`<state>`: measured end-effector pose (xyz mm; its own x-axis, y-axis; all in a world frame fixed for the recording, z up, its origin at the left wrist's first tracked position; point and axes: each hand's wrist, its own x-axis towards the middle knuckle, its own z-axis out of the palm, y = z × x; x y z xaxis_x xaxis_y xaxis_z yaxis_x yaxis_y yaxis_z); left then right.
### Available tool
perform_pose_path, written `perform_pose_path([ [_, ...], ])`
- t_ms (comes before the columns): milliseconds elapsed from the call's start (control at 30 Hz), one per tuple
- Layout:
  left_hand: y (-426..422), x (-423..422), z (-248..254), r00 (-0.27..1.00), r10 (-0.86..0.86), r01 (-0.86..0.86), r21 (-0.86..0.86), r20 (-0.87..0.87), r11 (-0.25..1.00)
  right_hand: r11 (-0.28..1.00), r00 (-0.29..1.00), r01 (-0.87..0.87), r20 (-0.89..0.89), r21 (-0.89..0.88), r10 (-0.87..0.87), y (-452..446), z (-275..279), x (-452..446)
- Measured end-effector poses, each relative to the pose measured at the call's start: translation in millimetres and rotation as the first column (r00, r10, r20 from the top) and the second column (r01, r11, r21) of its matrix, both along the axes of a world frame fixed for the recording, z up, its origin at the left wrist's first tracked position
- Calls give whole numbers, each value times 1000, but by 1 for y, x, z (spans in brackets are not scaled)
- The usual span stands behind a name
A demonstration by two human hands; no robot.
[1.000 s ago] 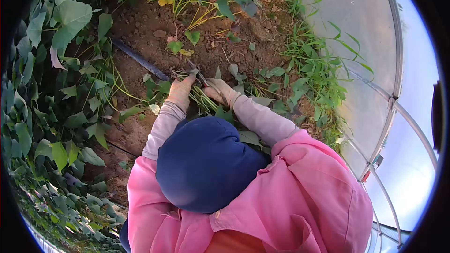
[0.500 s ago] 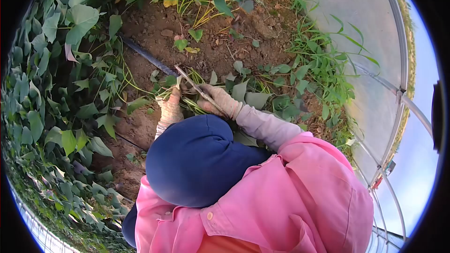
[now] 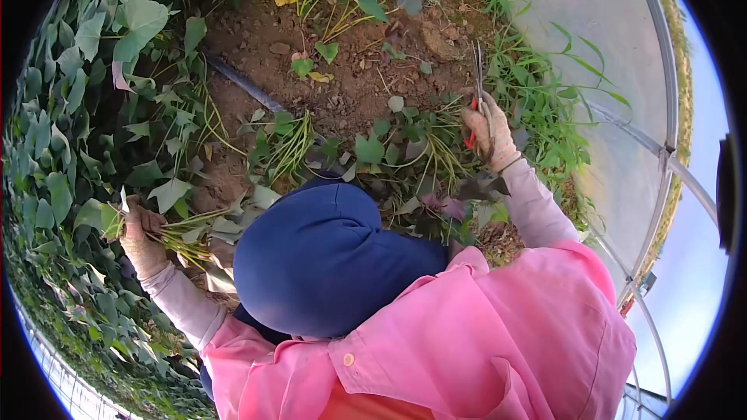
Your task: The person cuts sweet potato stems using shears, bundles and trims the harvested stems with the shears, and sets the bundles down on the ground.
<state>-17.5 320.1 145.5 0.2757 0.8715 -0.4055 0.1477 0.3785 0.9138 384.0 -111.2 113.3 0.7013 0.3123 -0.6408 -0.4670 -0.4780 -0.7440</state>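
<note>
My left hand [image 3: 143,237], in a soiled glove, is out at the left beside the dense foliage. Its fingers are closed round a bunch of leafy vine cuttings [image 3: 191,239], whose stems trail to the right. A small pale pointed thing shows above that hand; I cannot make out what it is. My gloved right hand [image 3: 490,134] is raised at the right, closed on scissors [image 3: 478,78] with red on the handles and the blades pointing away from me. Between the hands, bunches of cut vines [image 3: 292,146] lie on the soil.
Thick heart-shaped foliage [image 3: 54,179] fills the left side. A dark drip hose [image 3: 245,85] runs across the brown soil [image 3: 342,85]. Grassy weeds [image 3: 537,93] grow along the plastic sheet wall [image 3: 607,47] and its metal frame [image 3: 689,183]. My navy-clad knee [image 3: 311,257] is in front.
My hands have parted from the middle. The left has swung out left with the vine cuttings; the right has moved right and away with the scissors. A vine bunch now shows where they were.
</note>
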Motion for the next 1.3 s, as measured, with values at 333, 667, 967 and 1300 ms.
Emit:
perform_pose_path([
  [333, -46, 77, -8, 795, -524, 486, -196, -304, 852, 474, 612, -771, -290, -424, 735, -33, -26, -70],
  [667, -132, 182, -80, 251, -968, 876, -421, -17, 235, 873, 850, -477, -306, -103, 428, 33, -44, -103],
  [967, -185, 230, -116, 95, -995, 849, -520, -18, 90, 935, 868, 235, -490, 264, -80, 43, -101, -126],
  [1300, -182, 220, -149, 155, -984, 856, -486, -89, 179, 995, 875, -71, -475, 68, 94, -28, -62, -83],
])
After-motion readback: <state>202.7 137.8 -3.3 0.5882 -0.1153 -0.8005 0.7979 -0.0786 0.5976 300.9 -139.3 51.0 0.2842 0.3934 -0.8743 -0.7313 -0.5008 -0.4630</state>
